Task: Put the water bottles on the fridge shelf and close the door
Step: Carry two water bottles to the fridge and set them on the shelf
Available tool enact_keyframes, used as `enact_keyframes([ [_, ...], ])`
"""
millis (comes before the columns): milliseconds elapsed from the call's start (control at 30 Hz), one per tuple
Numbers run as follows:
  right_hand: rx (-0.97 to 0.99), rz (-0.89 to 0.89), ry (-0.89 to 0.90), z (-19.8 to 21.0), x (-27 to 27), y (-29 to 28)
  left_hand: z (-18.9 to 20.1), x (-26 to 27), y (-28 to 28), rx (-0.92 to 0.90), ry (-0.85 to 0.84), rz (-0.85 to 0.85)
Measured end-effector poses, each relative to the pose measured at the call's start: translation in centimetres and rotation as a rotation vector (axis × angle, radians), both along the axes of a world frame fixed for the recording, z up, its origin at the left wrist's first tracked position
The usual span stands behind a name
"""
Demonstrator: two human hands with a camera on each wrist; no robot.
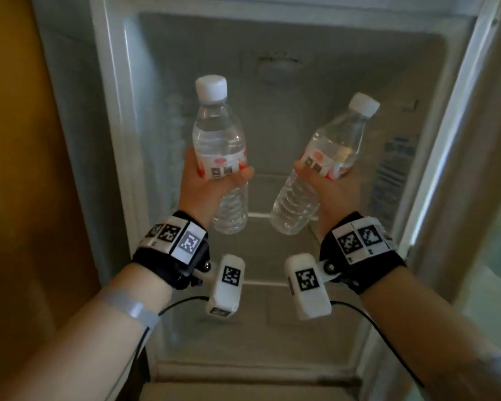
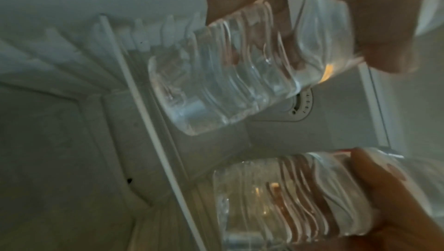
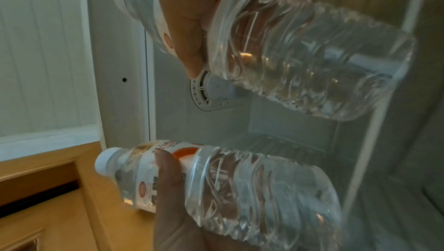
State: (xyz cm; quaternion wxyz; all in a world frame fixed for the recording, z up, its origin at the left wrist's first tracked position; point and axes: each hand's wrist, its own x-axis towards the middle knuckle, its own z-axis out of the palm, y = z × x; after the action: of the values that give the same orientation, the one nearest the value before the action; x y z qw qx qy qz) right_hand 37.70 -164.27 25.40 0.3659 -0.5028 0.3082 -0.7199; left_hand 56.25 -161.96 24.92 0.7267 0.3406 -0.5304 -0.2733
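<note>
Two clear water bottles with white caps and red-and-white labels are held up in front of the open fridge. My left hand (image 1: 214, 185) grips the left bottle (image 1: 219, 134) at its label, upright. My right hand (image 1: 329, 185) grips the right bottle (image 1: 334, 143) at its label, its cap tilted to the right. Both bases hang just above the glass shelf's white front rim (image 1: 258, 215). The left wrist view has the left bottle (image 2: 228, 84) on top and the right bottle (image 2: 276, 198) below. In the right wrist view the right bottle (image 3: 312, 55) is above the left bottle (image 3: 240, 188).
The fridge compartment holds nothing; a thermostat dial (image 3: 200, 92) sits on its ceiling and a lower shelf rim (image 1: 258, 282) lies below. The open door (image 1: 492, 183) stands at the right. A wooden cabinet (image 1: 21, 169) flanks the fridge on the left.
</note>
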Motion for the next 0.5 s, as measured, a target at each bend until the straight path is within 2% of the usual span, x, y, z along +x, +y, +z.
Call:
enact_keyframes([
  [167,-0.035,-0.014,0.015,2.0,2.4,-5.1,1.5,1.4,-4.8,0.008,-0.018,0.068],
  [300,0.01,-0.031,0.068,1.6,3.3,-8.2,1.0,2.2,-8.0,0.053,-0.068,0.059],
  [400,0.059,0.003,0.186,0.7,3.9,-10.6,0.2,2.3,-9.9,0.067,-0.058,0.072],
  [500,0.126,0.032,0.214,0.0,4.4,-12.6,-0.4,2.7,-11.4,0.113,-0.027,0.071],
])
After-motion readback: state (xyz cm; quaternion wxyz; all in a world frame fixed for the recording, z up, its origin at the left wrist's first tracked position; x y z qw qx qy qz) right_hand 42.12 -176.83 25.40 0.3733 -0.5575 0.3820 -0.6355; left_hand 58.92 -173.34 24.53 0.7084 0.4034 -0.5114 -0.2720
